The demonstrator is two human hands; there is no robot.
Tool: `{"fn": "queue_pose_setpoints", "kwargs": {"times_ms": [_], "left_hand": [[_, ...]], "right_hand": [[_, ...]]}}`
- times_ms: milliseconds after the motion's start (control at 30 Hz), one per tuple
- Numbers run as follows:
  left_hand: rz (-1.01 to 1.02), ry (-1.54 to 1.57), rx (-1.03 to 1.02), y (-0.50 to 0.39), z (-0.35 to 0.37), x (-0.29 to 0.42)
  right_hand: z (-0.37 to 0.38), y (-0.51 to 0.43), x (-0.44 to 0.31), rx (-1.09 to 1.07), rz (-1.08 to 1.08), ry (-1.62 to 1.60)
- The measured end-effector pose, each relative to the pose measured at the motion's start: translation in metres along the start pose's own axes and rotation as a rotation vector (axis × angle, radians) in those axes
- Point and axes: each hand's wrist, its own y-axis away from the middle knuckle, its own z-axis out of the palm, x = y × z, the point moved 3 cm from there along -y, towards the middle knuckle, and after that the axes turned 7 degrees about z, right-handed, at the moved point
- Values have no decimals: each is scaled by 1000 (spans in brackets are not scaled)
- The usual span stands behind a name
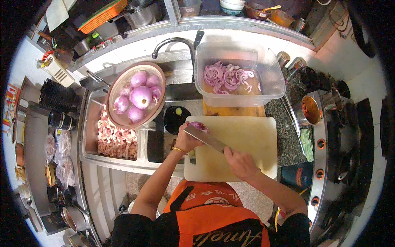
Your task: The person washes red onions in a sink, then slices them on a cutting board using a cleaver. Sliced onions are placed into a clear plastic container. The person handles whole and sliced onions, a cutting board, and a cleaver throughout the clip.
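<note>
My left hand (187, 139) holds a red onion (199, 126) above the left edge of a white plastic cutting board (243, 139). My right hand (242, 162) grips a cleaver (205, 139), its blade lying across the onion and close to my left fingers. Whether the blade cuts into the onion cannot be told. Behind the board, a clear plastic tub (240, 100) contains sliced red onion (228, 77). To the left, a brown-rimmed bowl (112, 114) holds several whole peeled red onions (141, 97).
Chopped raw meat (117, 139) fills the left sink basin. A faucet (172, 40) arches behind the sink, beside a dark-handled knife (199, 38). Tongs (293, 123) lie on the granite counter at right, near a green cloth (306, 145) and a metal pot (311, 109).
</note>
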Motion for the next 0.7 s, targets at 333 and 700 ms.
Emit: {"fn": "queue_pose_setpoints", "kwargs": {"times_ms": [333, 700], "left_hand": [[-315, 617, 205, -12, 4, 10], [-338, -49, 132, -6, -10, 48]], "right_hand": [[-1, -41, -6, -167, 54, -98], [23, -82, -6, 150, -35, -190]]}}
